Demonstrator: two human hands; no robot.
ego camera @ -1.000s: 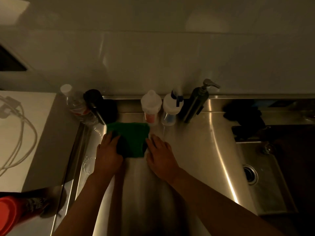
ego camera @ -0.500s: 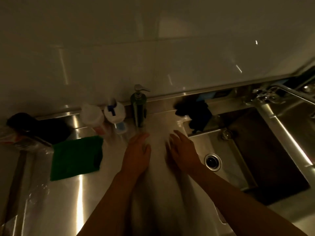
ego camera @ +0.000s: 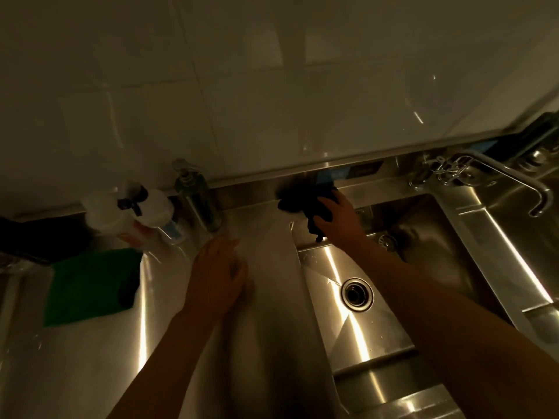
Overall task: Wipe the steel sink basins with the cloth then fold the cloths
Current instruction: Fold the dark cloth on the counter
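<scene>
While the left hand rests flat with loose fingers on the steel worktop, the right hand grips the black cloth at the basin rim's back-left corner; the green cloth lies well left.

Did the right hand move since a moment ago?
Yes. The right hand went away from the drain, toward the back wall, and now grips the black cloth.

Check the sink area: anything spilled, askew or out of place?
Nothing looks spilled or damaged, though the light is dim. Only the black cloth is untidy, bunched at the basin corner in the right hand; the green cloth lies folded.
</scene>
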